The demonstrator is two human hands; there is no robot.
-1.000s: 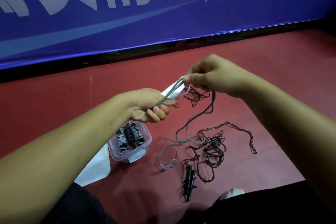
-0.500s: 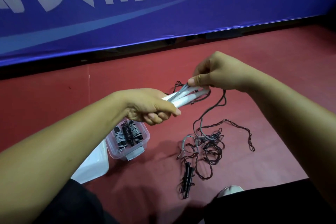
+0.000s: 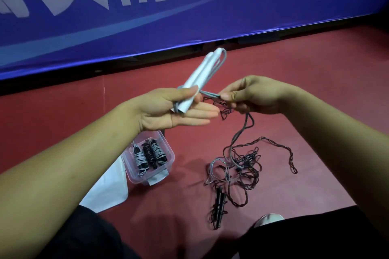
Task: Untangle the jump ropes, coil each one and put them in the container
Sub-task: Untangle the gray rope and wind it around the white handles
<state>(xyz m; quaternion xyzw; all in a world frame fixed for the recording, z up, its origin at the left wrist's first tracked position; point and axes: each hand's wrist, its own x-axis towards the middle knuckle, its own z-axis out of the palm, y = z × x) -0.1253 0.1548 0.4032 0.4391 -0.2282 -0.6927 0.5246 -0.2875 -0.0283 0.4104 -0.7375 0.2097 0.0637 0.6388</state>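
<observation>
My left hand [image 3: 168, 109] lies palm up and pins two white jump-rope handles [image 3: 202, 75] under its thumb, the other fingers straight; the handles point up and away. A grey cord [image 3: 210, 93] runs from the handles to my right hand [image 3: 250, 95], which pinches it close by. From that hand the cord [image 3: 242, 132] hangs down into a tangle of grey and dark ropes [image 3: 237, 166] on the red floor, with black handles [image 3: 219, 202] at the near side. A clear plastic container [image 3: 166, 166] below my left wrist holds three coiled ropes [image 3: 149, 155].
A white lid [image 3: 107, 191] lies flat to the left of the container. A blue banner with white lettering [image 3: 189, 10] stands along the far edge of the floor. My dark-clothed legs fill the bottom corners, and a shoe tip [image 3: 269, 217] shows near the tangle.
My left hand turned palm up and swung the white handles to point up and away. My right hand dropped and came in closer, still pinching the grey cord.
</observation>
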